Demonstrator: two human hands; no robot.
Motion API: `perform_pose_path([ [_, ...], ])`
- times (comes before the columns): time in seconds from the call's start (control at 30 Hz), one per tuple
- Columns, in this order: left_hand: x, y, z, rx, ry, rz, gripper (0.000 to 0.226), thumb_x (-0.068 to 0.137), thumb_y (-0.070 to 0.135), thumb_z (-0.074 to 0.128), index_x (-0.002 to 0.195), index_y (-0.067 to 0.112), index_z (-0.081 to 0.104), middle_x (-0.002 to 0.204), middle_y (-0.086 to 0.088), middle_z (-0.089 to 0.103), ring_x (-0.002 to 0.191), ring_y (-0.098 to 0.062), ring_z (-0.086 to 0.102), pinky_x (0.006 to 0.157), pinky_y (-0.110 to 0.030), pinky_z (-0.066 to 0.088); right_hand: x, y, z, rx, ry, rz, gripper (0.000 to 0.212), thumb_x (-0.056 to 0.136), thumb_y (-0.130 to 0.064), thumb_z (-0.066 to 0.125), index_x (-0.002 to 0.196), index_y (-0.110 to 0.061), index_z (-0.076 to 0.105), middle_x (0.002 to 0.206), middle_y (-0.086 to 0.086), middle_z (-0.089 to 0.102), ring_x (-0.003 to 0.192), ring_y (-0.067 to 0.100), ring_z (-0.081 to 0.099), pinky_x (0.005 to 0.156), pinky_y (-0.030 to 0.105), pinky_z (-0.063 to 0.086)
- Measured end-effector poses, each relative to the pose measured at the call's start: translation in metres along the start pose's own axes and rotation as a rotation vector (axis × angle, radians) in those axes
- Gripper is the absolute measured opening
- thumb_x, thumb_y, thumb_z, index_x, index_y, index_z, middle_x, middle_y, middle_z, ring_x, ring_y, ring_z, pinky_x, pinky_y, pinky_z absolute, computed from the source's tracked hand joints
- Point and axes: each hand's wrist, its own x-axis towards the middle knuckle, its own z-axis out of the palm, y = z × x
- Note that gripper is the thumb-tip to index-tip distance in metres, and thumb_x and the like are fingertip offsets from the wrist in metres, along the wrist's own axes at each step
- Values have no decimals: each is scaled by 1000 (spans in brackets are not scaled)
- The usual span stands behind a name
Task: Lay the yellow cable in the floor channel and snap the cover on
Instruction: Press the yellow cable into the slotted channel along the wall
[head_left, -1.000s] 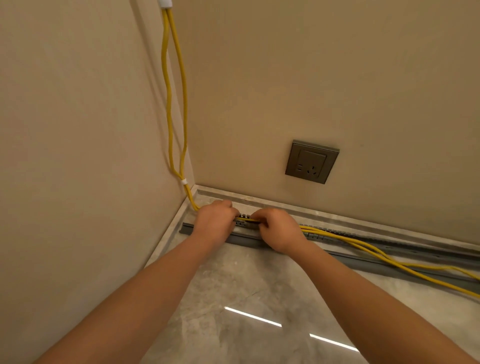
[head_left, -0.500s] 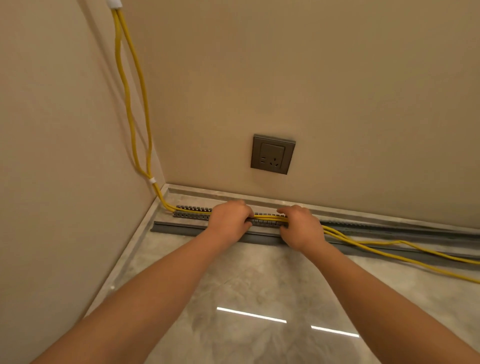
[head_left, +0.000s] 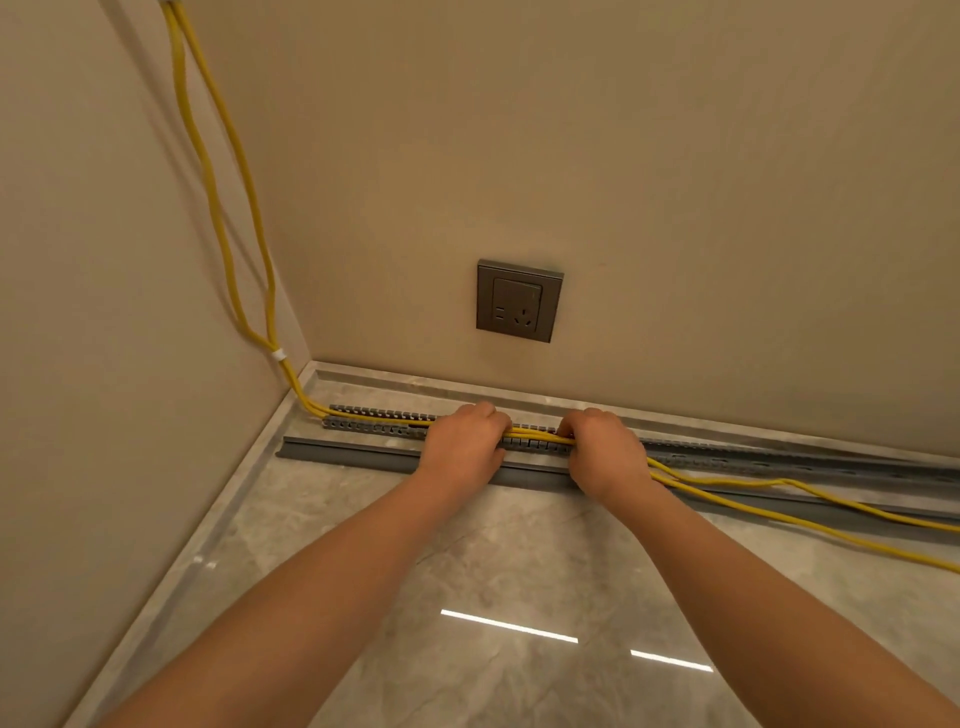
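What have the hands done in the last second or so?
Both hands, left and right, slid right along the channel, away from the corner, pressing the yellow cable in; more cable now lies seated behind them. The cover still lies loose on the floor, and the cable's right end still trails outside.

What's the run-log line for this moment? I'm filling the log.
left hand pressing yellow cable into channel | right hand gripping cable | cover off, beside channel

Two hands (head_left: 465, 447) (head_left: 605, 454), one socket (head_left: 519, 301), one cover (head_left: 353, 453).
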Motion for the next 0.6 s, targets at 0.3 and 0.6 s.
perform_pose_path([
  [0.3,9,7,4,115,-58,-54,27,93,21,55,117,23,68,108,-3,62,99,-25,61,75,-35,53,7,4,-10,-56,-28,-161,25,90,-7,47,113,-16,50,116,12,55,95,34,58,71,39,47],
  [0.6,22,8,3,175,-129,-85,26,91,14,61,114,24,70,112,-4,63,98,-26,63,76,-36,52,22,13,-40,173,-332,43,30,91,-42,45,94,-15,57,82,6,66,81,26,61,77,39,52],
])
